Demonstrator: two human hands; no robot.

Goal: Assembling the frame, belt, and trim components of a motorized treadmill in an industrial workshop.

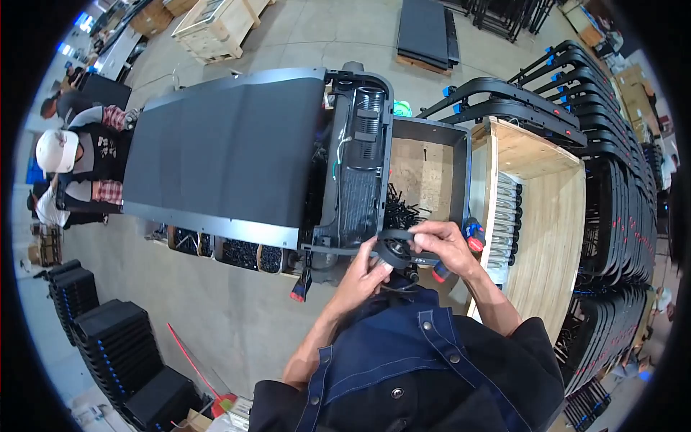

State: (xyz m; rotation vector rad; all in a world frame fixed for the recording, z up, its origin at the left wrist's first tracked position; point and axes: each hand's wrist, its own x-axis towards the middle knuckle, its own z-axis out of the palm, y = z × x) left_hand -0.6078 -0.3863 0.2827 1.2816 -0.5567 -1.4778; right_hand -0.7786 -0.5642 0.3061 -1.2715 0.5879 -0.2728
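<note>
In front of my body I hold a round black wheel-like part (395, 249) with a lighter hub, just over the near corner of a treadmill (223, 147). My left hand (360, 278) grips its left and lower rim between thumb and fingers. My right hand (448, 247) pinches its upper right edge. A narrow dark strip runs left from the part; I cannot tell if the two are joined. The treadmill's uncovered motor end (360, 155) lies just beyond my hands, with ribbed black parts and loose wires showing.
Cordless power tools (473, 236) with red and blue parts lie near my right hand. Beyond is a dark-rimmed tray (461, 169) with black screws. A wooden crate (547, 209) and stacked black frames (612, 194) stand right. A co-worker (79, 155) stands at the treadmill's far left end.
</note>
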